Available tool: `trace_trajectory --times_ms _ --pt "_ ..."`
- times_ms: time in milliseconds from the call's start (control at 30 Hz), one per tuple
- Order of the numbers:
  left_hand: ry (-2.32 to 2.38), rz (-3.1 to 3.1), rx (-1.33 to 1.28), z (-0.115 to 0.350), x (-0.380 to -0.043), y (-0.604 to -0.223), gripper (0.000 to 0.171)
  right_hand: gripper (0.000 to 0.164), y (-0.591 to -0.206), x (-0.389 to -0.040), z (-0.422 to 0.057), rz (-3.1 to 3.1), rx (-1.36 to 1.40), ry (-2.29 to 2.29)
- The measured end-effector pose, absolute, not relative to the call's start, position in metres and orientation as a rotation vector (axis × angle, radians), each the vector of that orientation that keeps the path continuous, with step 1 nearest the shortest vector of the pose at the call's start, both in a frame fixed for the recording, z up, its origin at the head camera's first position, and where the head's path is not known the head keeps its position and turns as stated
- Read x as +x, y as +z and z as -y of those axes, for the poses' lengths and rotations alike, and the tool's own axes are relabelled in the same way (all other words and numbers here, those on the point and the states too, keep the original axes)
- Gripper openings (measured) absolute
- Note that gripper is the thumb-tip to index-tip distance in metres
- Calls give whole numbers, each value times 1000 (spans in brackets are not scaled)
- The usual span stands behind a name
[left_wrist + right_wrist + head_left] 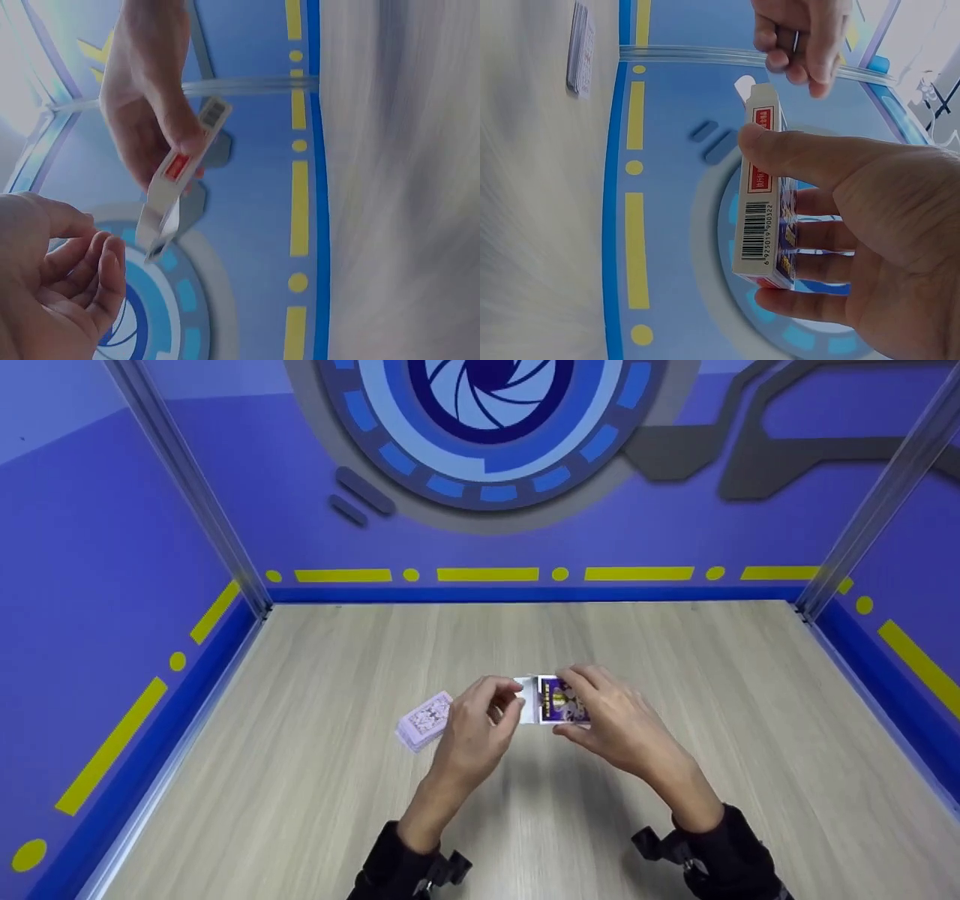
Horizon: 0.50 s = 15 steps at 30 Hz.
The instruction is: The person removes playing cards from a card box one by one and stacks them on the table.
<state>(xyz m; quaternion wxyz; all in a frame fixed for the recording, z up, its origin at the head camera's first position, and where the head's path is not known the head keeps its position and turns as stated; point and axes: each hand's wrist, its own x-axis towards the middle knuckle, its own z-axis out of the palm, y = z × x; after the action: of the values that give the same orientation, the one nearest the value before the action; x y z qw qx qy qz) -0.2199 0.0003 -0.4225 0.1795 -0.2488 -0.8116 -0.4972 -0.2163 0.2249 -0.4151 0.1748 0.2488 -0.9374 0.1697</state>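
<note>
My right hand (pixel 622 720) grips a small card box (pixel 562 701) with a purple and yellow printed face, thumb on one narrow side and fingers on the other. In the right wrist view, the box's white side (pixel 757 202) carries a barcode and red labels. The end flap (pixel 527 701) sticks out toward my left hand (pixel 480 724). That hand is beside the flap, its fingers loosely bent with nothing between them; the left wrist view has a gap between fingertips and box. A stack of playing cards (pixel 427 720) with pale pink-purple patterned faces lies left of my left hand.
The wooden tabletop (pixel 345 810) is bounded by a blue back wall (pixel 480 551) and blue side walls with yellow markings. Metal posts (pixel 202 502) stand at the back corners. Dark wrist straps with camera mounts (pixel 450 870) sit on both forearms.
</note>
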Motion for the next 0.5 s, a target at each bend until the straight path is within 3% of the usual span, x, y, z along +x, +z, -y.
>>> trace_trajectory --times_ms 500 --pt "-1589 2425 -586 -5 -230 -441 29 71 -418 -211 -214 2564 828 479"
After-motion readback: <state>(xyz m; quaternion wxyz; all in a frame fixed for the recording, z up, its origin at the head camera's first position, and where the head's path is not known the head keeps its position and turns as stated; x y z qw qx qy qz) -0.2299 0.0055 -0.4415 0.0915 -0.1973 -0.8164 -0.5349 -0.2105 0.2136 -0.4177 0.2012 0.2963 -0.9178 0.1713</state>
